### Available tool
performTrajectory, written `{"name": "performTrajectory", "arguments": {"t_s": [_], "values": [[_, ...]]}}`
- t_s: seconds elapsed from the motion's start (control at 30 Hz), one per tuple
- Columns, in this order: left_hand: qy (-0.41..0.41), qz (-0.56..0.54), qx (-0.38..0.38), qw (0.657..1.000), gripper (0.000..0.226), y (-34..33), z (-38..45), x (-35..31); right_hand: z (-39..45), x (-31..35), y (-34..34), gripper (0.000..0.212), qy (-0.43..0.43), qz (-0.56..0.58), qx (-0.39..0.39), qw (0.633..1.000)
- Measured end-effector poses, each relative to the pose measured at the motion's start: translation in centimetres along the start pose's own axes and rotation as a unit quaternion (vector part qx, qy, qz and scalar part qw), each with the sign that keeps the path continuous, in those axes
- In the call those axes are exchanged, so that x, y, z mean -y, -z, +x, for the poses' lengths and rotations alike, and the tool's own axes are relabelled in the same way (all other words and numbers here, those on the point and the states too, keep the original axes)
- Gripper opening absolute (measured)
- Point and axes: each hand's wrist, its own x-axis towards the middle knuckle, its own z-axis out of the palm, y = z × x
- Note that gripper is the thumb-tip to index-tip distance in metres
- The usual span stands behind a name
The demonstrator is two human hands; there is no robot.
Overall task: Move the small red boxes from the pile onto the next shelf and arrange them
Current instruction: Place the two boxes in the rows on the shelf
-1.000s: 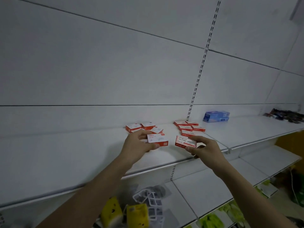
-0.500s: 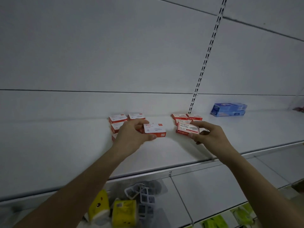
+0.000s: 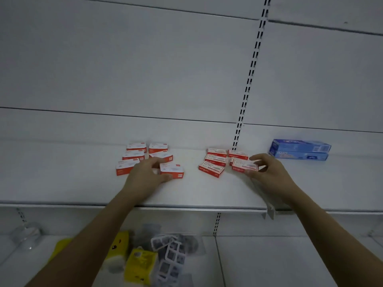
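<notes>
Red boxes: I count six in the left group point(image 3: 145, 157) and six in the right group point(image 3: 222, 160), all on the white shelf point(image 3: 83, 183).
Left hand point(image 3: 145, 179): my fingers and thumb grip the front box point(image 3: 173, 171) of the left group as it sits on the shelf.
Right hand point(image 3: 267, 172): I pinch one box point(image 3: 244, 165) at the right group's front corner.
Hidden: one right-group box is mostly covered by the pinched one; printing is too blurred to read.
Direction: every box lies flat, long axis roughly left to right, some slightly skewed.
Other items: two blue boxes point(image 3: 300, 150) stacked to the right.
</notes>
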Motion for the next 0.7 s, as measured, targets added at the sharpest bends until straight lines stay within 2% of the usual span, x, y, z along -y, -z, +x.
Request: {"name": "performTrajectory", "arguments": {"t_s": [0.1,0.2,0.33,0.7], "values": [[0.012,0.07,-0.006,0.997,0.052,-0.4,-0.1,-0.4,0.8,-1.4,-0.5,0.032,0.0,-0.062,0.047,0.997],[-0.007,0.134,-0.027,0.991,0.045,-1.0,-0.3,-0.6,1.1,-1.9,-0.9,0.026,0.037,-0.095,0.04,0.994],[-0.038,0.154,-0.042,0.987,0.032,-1.2,-0.3,-0.1,1.2,-2.4,-1.4,0.03,0.086,-0.133,0.023,0.987],[-0.016,0.201,-0.083,0.976,0.037,-2.0,-0.2,-0.3,0.9,-2.4,-1.8,0.03,0.12,-0.146,0.018,0.982]]}}
